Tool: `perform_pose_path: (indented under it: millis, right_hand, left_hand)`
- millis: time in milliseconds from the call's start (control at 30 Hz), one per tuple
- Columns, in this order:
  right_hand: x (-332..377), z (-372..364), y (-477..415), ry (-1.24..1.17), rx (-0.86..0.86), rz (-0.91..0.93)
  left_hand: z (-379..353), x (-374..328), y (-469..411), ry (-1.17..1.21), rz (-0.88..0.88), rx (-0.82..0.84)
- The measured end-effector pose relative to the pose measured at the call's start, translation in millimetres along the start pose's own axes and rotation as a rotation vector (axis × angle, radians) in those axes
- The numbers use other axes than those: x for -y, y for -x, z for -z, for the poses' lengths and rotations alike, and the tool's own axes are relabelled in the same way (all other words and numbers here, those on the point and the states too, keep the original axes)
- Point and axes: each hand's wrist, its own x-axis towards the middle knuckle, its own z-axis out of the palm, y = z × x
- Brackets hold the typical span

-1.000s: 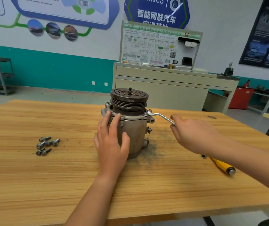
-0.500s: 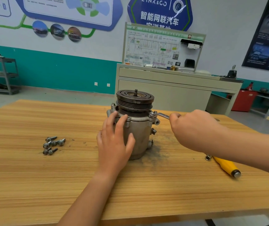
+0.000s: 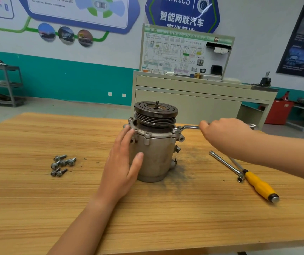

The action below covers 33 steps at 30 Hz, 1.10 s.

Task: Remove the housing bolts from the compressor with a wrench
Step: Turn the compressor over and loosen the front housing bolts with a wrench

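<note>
The left hand (image 3: 123,162) presses straight fingers against the upright compressor (image 3: 154,144) while the right hand (image 3: 224,135), arm reaching in from the right, grips the wrench (image 3: 188,128) seated on a housing bolt (image 3: 175,130).

Table (image 3: 37,199): light wood with long grain.
Screwdriver (image 3: 259,185): yellow handle with a metal cap, lying near the right edge of the table, handle toward the front edge.
Socket bar (image 3: 224,165): thin steel, just beside the screwdriver, on its left.
Dark dust (image 3: 184,162): grey smear right of the table's middle.
Cabinet (image 3: 193,105): beige, behind the far edge, with a wiring diagram board (image 3: 175,54) upright on top.
Shelf rack (image 3: 5,85): grey metal, at the far left wall.
Red box (image 3: 278,112): right of the cabinet.
</note>
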Motion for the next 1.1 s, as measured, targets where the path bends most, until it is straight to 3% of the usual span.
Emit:
perform_pose_path:
  millis: [167,367,467,567,633,800,1100]
  right_hand:
    - [-3.0,-22.8,-33.1,-0.075,-0.211,0.025]
    - [10.7,-26.4,-63.0,-0.153,-0.311,-0.033]
    - [0.0,-24.2,-48.8,-0.381,-0.472,-0.202]
    - [-6.7,-17.8,-19.0,-0.605,-0.621,-0.203]
    - [-6.5,-11.7,4.6,-0.595,-0.581,-0.159]
    - [1.3,-18.9,35.4,-0.415,-0.233,-0.170]
    - [11.3,7.0,33.9,-0.224,-0.129,-0.095]
  left_hand:
    - [-2.1,7.3,1.1,0.074,0.109,-0.006]
    - [-2.9,10.8,5.6,0.059,0.128,0.076]
    - [-0.9,11.9,6.7,0.038,0.141,0.079]
    - [-2.7,10.8,5.5,0.009,0.147,0.084]
    - [-2.5,9.8,5.1,-0.008,0.145,0.085]
    - [-2.1,9.6,6.1,-0.082,0.137,0.046]
    - [-0.2,11.0,7.8,-0.130,0.153,0.034]
